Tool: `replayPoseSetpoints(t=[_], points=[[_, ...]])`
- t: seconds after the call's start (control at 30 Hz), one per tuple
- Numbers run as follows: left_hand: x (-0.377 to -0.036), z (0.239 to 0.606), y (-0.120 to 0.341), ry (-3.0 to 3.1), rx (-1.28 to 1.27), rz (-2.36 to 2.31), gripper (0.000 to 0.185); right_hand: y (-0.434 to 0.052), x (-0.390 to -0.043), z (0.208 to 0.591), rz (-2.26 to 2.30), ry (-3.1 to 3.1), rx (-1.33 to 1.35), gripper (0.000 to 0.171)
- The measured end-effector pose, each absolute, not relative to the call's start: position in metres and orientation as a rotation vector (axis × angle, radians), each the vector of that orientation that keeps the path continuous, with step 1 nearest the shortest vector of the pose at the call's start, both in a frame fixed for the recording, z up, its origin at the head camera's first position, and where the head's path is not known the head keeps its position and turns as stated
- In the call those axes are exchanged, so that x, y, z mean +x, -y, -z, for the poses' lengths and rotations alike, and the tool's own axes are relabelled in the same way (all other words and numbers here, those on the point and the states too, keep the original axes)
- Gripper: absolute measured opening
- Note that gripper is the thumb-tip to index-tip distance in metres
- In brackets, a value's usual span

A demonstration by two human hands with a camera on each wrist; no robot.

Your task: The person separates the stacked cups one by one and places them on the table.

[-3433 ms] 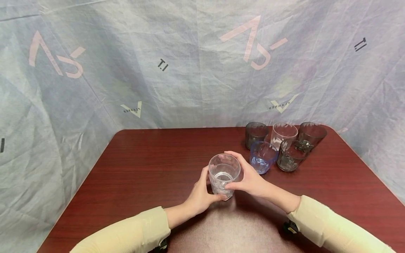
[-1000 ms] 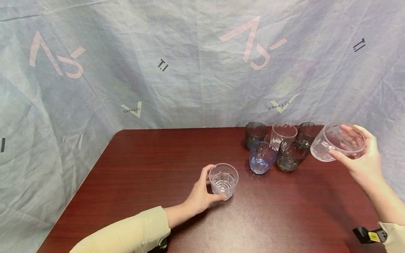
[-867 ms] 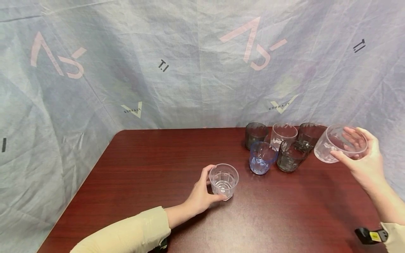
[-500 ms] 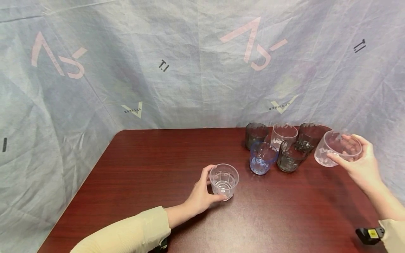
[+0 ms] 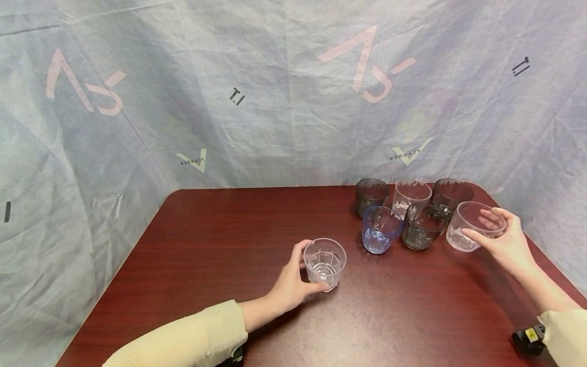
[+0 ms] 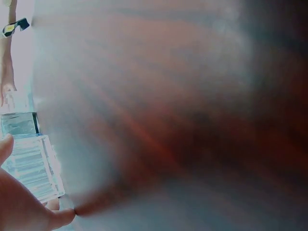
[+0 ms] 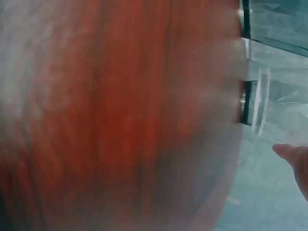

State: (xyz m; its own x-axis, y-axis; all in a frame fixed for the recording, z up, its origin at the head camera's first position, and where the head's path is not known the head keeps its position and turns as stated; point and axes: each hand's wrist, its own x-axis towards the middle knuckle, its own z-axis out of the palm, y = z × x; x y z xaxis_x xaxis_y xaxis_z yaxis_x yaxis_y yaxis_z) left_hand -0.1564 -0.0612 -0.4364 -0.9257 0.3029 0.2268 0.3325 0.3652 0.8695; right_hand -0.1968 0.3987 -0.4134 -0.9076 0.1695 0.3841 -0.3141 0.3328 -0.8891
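My left hand (image 5: 289, 285) grips a clear faceted tumbler (image 5: 324, 265) by its left side, thumb low at the front. This tumbler stands upright on the table near the middle. Over at the right, my right hand (image 5: 510, 245) holds a second clear tumbler (image 5: 465, 232) by its right side, with its rim leaning toward that hand. The held tumbler is right beside a dark grey tumbler (image 5: 419, 232). In the right wrist view the thumb lies along the clear wall of the tumbler (image 7: 286, 106). The left wrist view shows the left hand's tumbler (image 6: 33, 168) between thumb and fingers.
A blue tumbler (image 5: 379, 234) stands left of the dark grey one. Behind them are another dark tumbler (image 5: 370, 196), a clear one (image 5: 411, 191) and a dark one (image 5: 451, 193) along the table's (image 5: 220, 244) back edge. A grey printed cloth (image 5: 275, 137) hangs behind.
Both hands were on the clear tumbler in the middle at first. My right hand has carried a clear tumbler to the far right, then lowered it leftward beside the dark ones. The left hand stayed put.
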Motion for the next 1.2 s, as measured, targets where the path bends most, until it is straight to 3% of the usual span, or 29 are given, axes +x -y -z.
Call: replayPoseSetpoints(t=[1.2], points=[[-0.155,0.437,0.061,2.586,-0.556,1.657,0.092,-0.395,-0.203,0.425,-1.494,2.339,0.06,0.071]])
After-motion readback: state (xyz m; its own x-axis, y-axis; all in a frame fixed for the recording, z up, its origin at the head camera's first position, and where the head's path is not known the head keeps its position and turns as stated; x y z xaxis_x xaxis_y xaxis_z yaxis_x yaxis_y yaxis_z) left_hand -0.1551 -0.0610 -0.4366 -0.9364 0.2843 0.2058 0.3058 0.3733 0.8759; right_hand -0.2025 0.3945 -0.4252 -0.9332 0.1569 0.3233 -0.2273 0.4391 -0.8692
